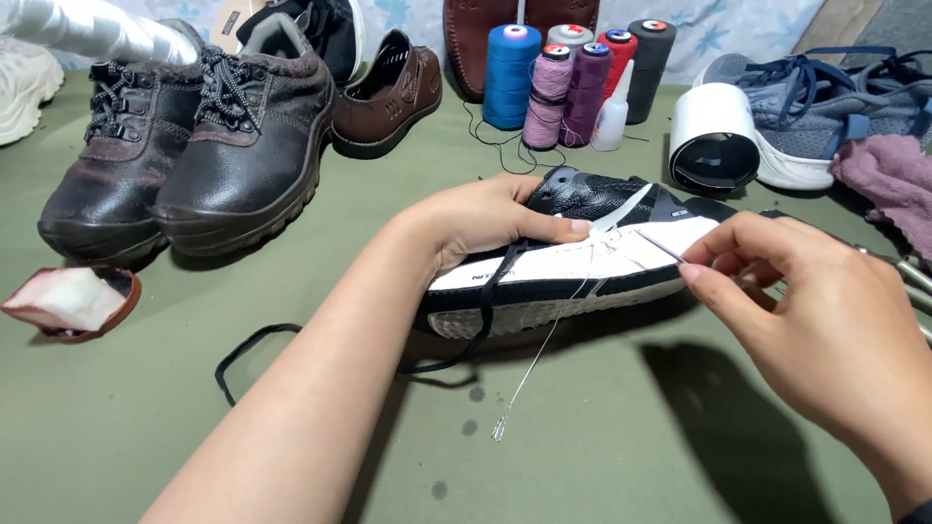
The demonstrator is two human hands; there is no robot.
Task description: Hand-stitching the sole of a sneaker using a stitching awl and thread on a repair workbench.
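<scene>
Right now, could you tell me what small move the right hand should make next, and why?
Probably draw the needle on out, away from the sneaker. The right hand pinches it at the white side panel, the left hand steadies the shoe, and slack thread trails onto the table.

The person's two hands and forearms are all that shows of the body, seen from above. The left hand [485,218] is bare, with no glove, ring or band on the fingers that show, and the left forearm runs bare all the way down to the lower edge of the view, with no sleeve, watch or bracelet on it. The right hand [825,311] is likewise bare, with short, plain fingernails and no ring in sight. At the right wrist, in the very bottom corner, a small edge of dark fabric shows; it may be a cuff, but too little is visible to tell.
</scene>
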